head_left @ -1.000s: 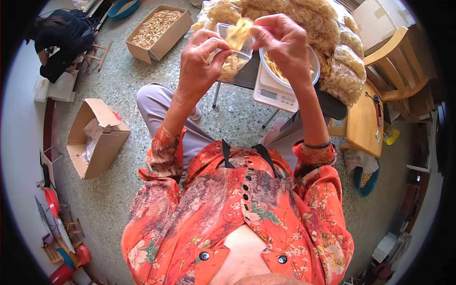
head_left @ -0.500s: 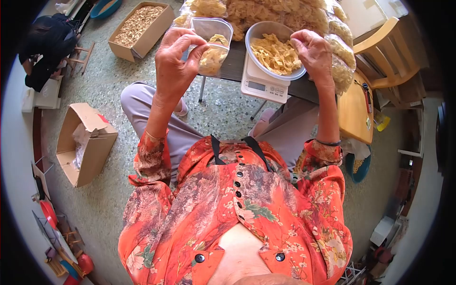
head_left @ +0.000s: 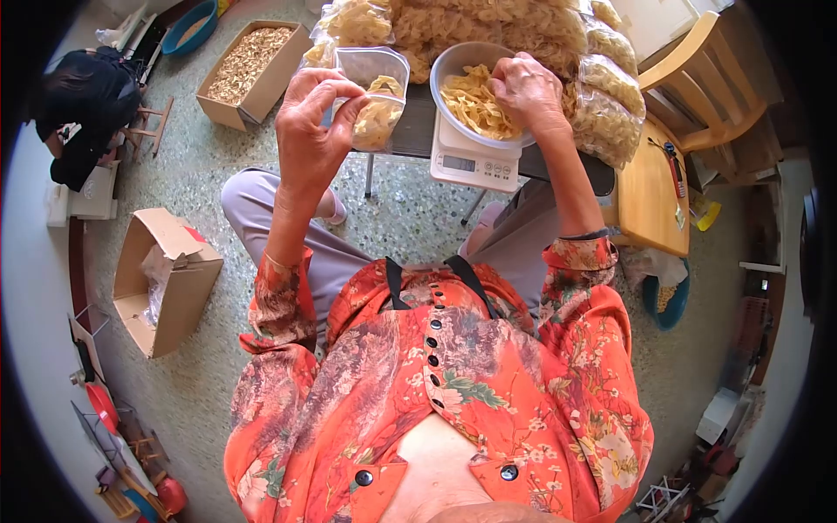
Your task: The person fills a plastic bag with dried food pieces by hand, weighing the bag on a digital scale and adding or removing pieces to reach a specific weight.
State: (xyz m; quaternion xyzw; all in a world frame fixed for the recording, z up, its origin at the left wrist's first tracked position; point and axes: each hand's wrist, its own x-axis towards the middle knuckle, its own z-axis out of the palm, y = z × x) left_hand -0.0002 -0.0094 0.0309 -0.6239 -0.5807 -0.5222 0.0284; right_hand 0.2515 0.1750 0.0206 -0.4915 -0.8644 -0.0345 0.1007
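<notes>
My left hand [head_left: 318, 131] pinches the edge of a clear plastic bag [head_left: 377, 98], which stands open and holds some pale yellow dried pieces. Over the right side of a round translucent bowl [head_left: 446, 63], my right hand [head_left: 528, 94] reaches in with its fingers drawn together at the yellow dried strips [head_left: 479, 103]. Its fingertips are partly hidden, so what they grip cannot be made out. Under the bowl is a white digital scale [head_left: 475, 166] on a dark table.
Filled clear bags [head_left: 610, 105] are stacked behind and right of the bowl. A wooden chair [head_left: 654, 192] stands at the right. On the left are a box of brown pieces [head_left: 248, 65], an open cardboard box [head_left: 170, 283] and another person [head_left: 87, 96] in dark clothes.
My right hand has moved down and left, from the bowl's right rim into the bowl. My left hand still holds the bag. The whole view has shifted slightly.
</notes>
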